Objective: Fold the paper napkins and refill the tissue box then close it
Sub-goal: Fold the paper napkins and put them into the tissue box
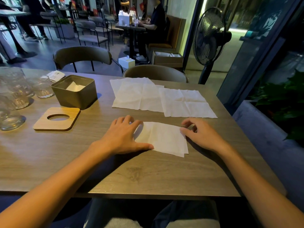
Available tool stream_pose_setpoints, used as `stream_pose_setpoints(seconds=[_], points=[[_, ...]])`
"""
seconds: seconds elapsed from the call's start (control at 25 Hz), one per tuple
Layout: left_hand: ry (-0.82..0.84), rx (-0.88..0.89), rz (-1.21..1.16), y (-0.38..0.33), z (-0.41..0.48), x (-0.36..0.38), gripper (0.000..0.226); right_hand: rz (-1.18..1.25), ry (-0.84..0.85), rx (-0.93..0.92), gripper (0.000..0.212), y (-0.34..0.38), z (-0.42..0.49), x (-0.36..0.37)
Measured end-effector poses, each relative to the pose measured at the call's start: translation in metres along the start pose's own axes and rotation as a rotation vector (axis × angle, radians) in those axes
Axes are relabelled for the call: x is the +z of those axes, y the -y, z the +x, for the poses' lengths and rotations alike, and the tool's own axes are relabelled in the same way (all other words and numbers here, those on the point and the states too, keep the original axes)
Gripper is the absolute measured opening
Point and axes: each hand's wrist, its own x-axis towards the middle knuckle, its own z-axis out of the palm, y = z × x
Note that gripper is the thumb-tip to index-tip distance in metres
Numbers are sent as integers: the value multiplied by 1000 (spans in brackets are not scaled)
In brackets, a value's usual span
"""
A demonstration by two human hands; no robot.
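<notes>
Currently the left hand (122, 134) lies flat, pinning the half-folded white paper napkin (162, 139) near the wooden table's (148, 175) front edge, while the right hand (199, 134) pinches its right edge for creasing.

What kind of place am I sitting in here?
Probably a cafe: several small tables with chairs, a person seated at another table, and stacked drinking glasses beside a napkin box.
</notes>
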Motion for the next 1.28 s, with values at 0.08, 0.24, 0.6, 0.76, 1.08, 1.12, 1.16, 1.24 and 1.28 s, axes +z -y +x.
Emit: stream_pose_setpoints(seconds=[0.08,0.24,0.6,0.76,1.08,1.12,1.16,1.24,1.28], points=[[-38,-7,-44,-1,3,1,108,13,18,-13,24,2,1,2],[-93,98,-117,-5,6,1,94,-3,-5,-14,14,5,8,6],[-12,478,-162,-10,2,2,59,57,-2,5,14,2,11,3],[-125,547,-111,-27,1,4,42,34,51,-12,21,4,12,1],[-424,450,-273,-51,2,7,24,84,59,58,30,4,16,-3],[-448,433,-280,-53,3,8,25,90,55,63,32,4,16,-3],[-470,420,-271,-56,3,8,26,93,50,67,34,5,17,-3],[-528,420,-241,-61,3,11,29,97,35,74,34,5,18,-2],[-566,436,-214,-63,3,13,29,103,28,79,32,4,18,-2]])
